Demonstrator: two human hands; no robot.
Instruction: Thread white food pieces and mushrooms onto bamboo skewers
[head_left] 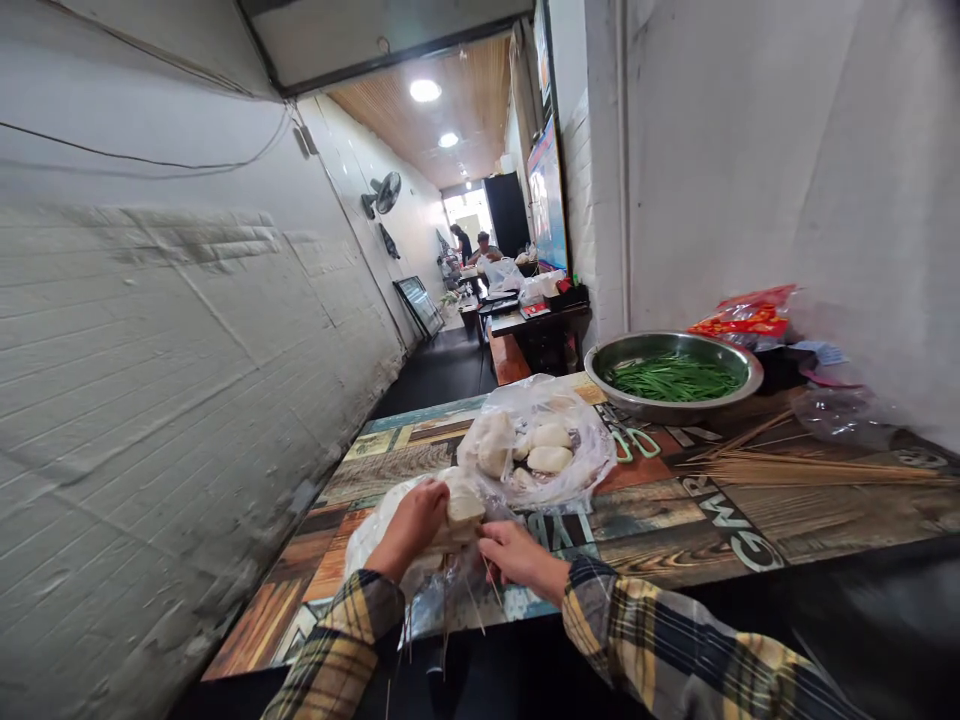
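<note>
My left hand [411, 527] is closed around a pale bun piece [463, 504] over a clear plastic bag near the table's front edge. My right hand [516, 556] pinches thin bamboo skewers [480, 600] that hang down below the buns. Just beyond my hands lies an opened plastic bag [581, 470] holding several more white buns [549, 458]. Both sleeves are yellow and dark plaid.
A steel bowl [739, 365] of green beans stands at the back right, with green-handled scissors [636, 443] and a pile of loose skewers [817, 468] before it. A red snack bag [746, 318] leans by the wall. People sit at far tables down the corridor.
</note>
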